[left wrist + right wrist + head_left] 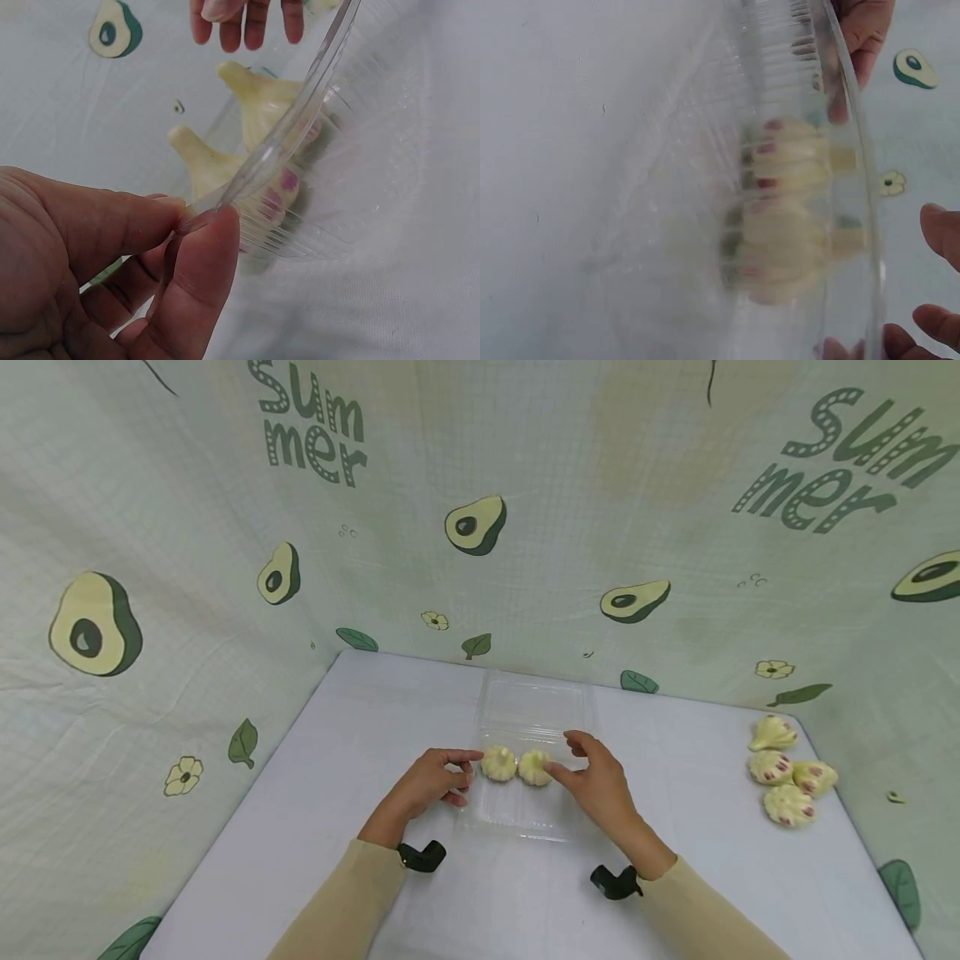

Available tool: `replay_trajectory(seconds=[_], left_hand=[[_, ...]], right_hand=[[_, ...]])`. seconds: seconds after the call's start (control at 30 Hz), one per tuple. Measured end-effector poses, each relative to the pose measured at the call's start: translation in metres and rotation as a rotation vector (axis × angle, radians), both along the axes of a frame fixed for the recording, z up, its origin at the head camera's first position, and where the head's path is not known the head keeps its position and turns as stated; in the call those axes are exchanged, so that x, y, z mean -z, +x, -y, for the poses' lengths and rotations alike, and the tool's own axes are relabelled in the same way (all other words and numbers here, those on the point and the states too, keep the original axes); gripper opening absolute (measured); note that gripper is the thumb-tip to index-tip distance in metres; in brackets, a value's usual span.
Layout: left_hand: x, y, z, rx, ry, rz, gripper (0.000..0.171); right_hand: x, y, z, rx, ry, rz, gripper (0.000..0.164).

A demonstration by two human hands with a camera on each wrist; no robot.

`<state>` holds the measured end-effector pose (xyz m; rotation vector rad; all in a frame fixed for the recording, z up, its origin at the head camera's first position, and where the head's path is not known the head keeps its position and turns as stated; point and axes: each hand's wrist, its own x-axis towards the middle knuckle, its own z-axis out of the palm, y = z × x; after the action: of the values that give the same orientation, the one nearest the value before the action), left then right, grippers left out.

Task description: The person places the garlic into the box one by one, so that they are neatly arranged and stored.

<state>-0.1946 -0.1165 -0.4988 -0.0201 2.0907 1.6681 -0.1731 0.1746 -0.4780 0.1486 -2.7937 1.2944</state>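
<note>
A clear plastic clamshell box point(517, 817) lies with its lid point(534, 700) folded back toward the wall. Two pale garlic bulbs point(498, 763) with purple patches stand side by side in its base, stems up. At the left rim, my left hand point(429, 783) pinches the plastic edge between thumb and forefinger, as the left wrist view shows. My right hand point(606, 783) hovers over the right side of the box, thumb and fingers spread apart. Its thumb overlaps the right garlic bulb point(534, 768) in the head view, and nothing sits between its fingers.
Several more garlic bulbs point(789, 806) are grouped near the right edge of the white table point(675, 735). A cloth point(540, 585) printed with avocados hangs behind the table and along its sides. Dark wrist cameras point(423, 857) sit on both wrists.
</note>
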Motion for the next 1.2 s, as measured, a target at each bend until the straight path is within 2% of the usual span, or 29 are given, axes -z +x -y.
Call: replay_trajectory(seconds=[0.4, 0.6, 0.97, 1.2], left_hand=[[0.000, -0.001, 0.001, 0.009, 0.033, -0.011, 0.044], [-0.001, 0.000, 0.000, 0.013, 0.023, -0.017, 0.044], [-0.001, 0.000, 0.000, 0.021, 0.035, -0.015, 0.044], [0.000, -0.001, 0.001, 0.022, 0.041, -0.010, 0.044]], right_hand=[[-0.007, 0.010, -0.058, 0.212, 0.013, -0.268, 0.060], [-0.004, 0.014, -0.095, 0.334, -0.022, -0.338, 0.060], [0.006, 0.031, -0.168, 0.586, 0.045, -0.289, 0.062], [0.007, 0.042, -0.212, 0.726, 0.119, -0.175, 0.068]])
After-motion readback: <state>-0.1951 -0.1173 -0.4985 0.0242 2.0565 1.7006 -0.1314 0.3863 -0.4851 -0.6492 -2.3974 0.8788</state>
